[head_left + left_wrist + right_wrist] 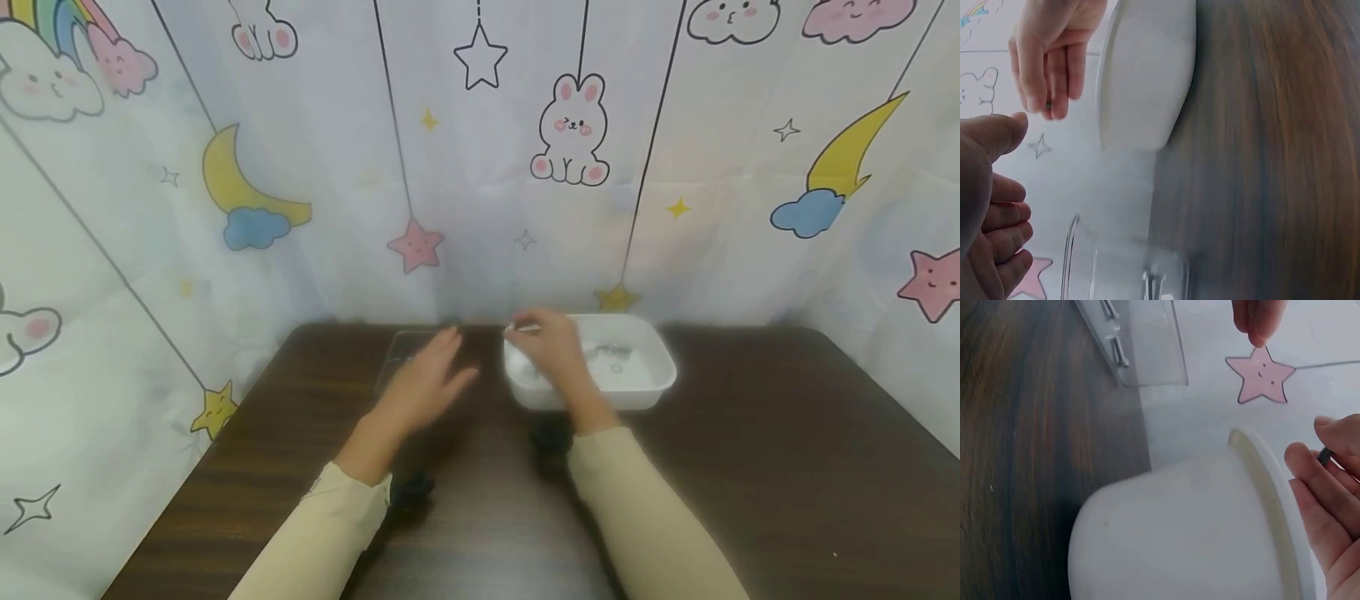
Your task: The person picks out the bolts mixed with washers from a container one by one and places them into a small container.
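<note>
Over the left end of the white rectangular plastic tub [592, 398], the right hand [553, 348] pinches a small, dark, ridged piece [1324, 455], its long axis slanting between thumb and finger. Left of the tub, nearer the clear plastic box [1150, 347], the left hand [420, 382] hangs empty, fingers loosely extended.

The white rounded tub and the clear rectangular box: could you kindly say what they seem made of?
The white rounded tub seems smooth, matte plastic, given its even wall. The clear rectangular box seems glossy plastic or glass: the backdrop shows through.
</note>
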The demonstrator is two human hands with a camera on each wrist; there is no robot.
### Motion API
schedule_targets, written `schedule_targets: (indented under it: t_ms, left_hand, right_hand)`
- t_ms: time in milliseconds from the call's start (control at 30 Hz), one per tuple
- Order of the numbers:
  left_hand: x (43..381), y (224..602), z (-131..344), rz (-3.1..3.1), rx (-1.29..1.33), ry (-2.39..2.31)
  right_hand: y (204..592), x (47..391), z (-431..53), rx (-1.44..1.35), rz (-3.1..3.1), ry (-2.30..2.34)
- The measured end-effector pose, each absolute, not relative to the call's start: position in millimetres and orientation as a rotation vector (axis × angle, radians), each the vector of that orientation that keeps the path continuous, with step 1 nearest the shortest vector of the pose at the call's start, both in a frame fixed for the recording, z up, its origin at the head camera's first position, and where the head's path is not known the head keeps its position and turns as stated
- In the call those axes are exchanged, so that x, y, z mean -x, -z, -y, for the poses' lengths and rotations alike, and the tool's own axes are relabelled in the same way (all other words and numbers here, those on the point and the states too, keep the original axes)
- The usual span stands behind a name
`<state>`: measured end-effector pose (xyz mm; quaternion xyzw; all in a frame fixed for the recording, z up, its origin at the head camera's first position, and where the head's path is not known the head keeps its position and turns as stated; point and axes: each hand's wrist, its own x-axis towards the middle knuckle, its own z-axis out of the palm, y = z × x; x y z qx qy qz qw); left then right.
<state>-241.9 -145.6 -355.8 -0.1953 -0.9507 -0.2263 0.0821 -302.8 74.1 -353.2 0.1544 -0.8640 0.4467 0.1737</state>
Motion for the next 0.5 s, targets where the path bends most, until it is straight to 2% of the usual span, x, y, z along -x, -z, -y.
schedule_targets:
  t_ms: [500]
  left_hand:
    - [248.1, 343.3, 227.6, 2.934, 0.422, 0.777]
  right_hand:
    - [352.5, 289.1, -36.1, -0.709, 2.363, -1.164]
